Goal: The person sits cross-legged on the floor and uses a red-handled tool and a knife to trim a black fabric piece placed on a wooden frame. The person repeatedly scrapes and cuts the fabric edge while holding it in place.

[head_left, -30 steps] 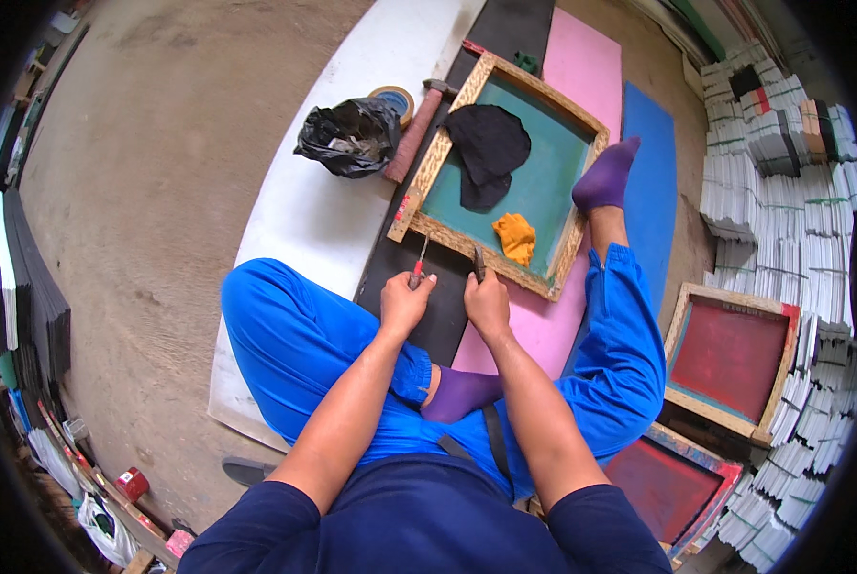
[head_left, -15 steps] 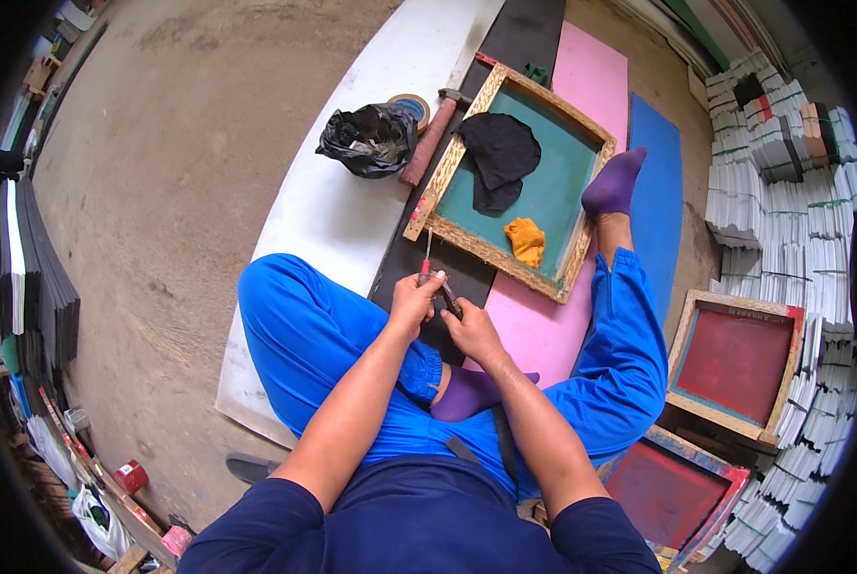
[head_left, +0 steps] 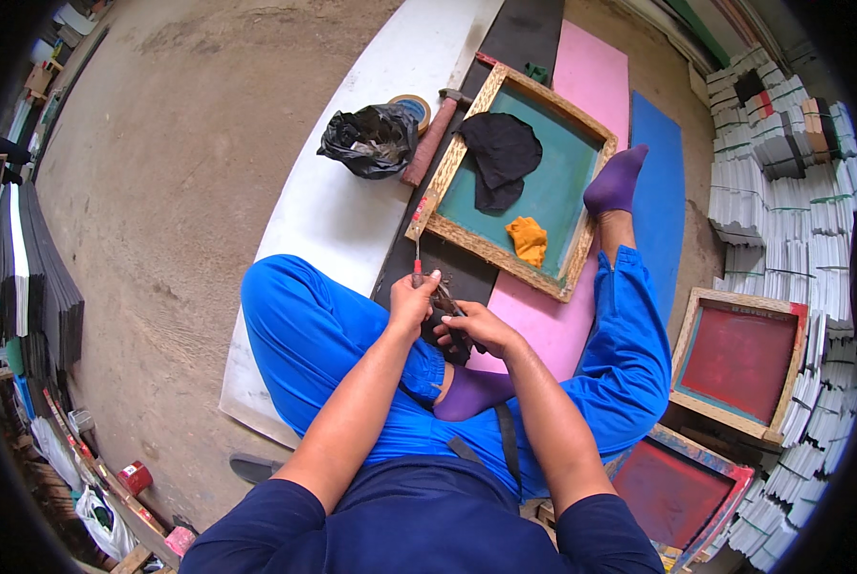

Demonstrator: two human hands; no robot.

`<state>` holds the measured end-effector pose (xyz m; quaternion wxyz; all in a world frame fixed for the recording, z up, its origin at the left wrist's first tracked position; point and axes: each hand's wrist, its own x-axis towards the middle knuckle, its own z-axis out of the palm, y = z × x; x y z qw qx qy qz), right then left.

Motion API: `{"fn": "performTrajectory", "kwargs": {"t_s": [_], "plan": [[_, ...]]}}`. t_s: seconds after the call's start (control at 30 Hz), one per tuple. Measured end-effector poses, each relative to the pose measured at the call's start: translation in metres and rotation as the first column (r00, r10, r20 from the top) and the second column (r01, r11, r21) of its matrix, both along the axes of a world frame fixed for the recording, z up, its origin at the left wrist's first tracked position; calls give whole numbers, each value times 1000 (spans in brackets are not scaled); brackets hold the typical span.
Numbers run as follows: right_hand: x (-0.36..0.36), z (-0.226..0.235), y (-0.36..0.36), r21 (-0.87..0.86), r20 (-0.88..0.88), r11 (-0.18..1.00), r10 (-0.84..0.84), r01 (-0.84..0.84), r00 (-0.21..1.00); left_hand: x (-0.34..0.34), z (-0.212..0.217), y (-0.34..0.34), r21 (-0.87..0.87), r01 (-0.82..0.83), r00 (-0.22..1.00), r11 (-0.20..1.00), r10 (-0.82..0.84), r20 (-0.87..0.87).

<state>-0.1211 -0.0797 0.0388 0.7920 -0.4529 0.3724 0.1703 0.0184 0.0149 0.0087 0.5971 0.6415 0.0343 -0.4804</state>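
My left hand (head_left: pixel 412 298) grips a thin screwdriver-like tool (head_left: pixel 416 256) with a red handle, its tip pointing up toward the wooden screen frame (head_left: pixel 445 182). My right hand (head_left: pixel 474 325) is closed on a small dark object (head_left: pixel 452 333) held against the left hand, over my lap. The frame holds a teal mesh with a black cloth (head_left: pixel 500 153) and an orange rag (head_left: pixel 528 239) lying on it. I sit cross-legged in blue trousers, purple-socked foot (head_left: pixel 617 182) beside the frame.
A black plastic bag (head_left: pixel 371 139), tape roll (head_left: pixel 411 105) and hammer (head_left: pixel 433 134) lie on white, black, pink and blue mats. Red-mesh frames (head_left: pixel 739 359) and stacked white bundles (head_left: pixel 782 163) stand at the right. Bare concrete floor spreads to the left.
Both hands have drawn back from the frame's near edge toward my lap, taking the tool with them. The right hand now closes on a small dark object.
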Motion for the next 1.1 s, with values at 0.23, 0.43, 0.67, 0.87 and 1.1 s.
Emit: {"fn": "performTrajectory", "kwargs": {"t_s": [0.23,0.43,0.67,0.87,1.1], "plan": [[-13,-24,-7,-104,-18,989,105,-106,994,-4,3,-4,43,-9,997,999,6,76],[-16,-14,-12,-26,-90,998,49,-52,995,5,-18,0,281,37,929,959,-137,343],[-12,-4,-48,-427,-213,904,-87,-12,973,1,-3,-1,376,91,838,922,-275,471],[-6,-2,-64,-506,-279,860,-88,-68,956,0,-6,-2,363,82,835,928,-263,483],[4,2,-67,-531,-318,844,-112,-79,941,0,-4,-3,345,82,859,935,-242,452]]}}
